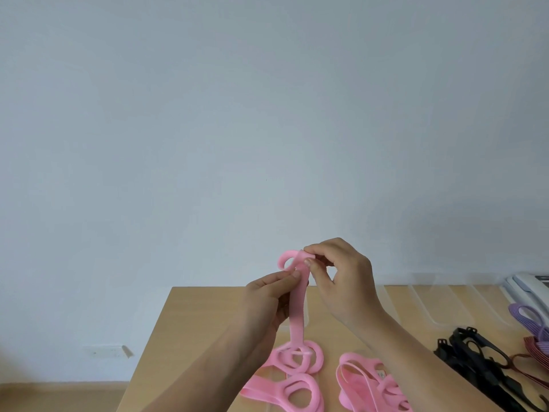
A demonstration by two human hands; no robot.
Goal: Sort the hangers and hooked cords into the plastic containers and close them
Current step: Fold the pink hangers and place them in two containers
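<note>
Left hand [267, 295], right hand [338, 281] pinch top of pink cord [297, 310] above table [190, 322]; tail dangles onto pile [297, 388]. Likely light, limp, stretchy; grip near hook [289, 252].

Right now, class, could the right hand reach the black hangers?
Probably, once freed: the right hand now pinches the pink hanger with the left hand, but nothing lies between it and the black hangers.
</note>
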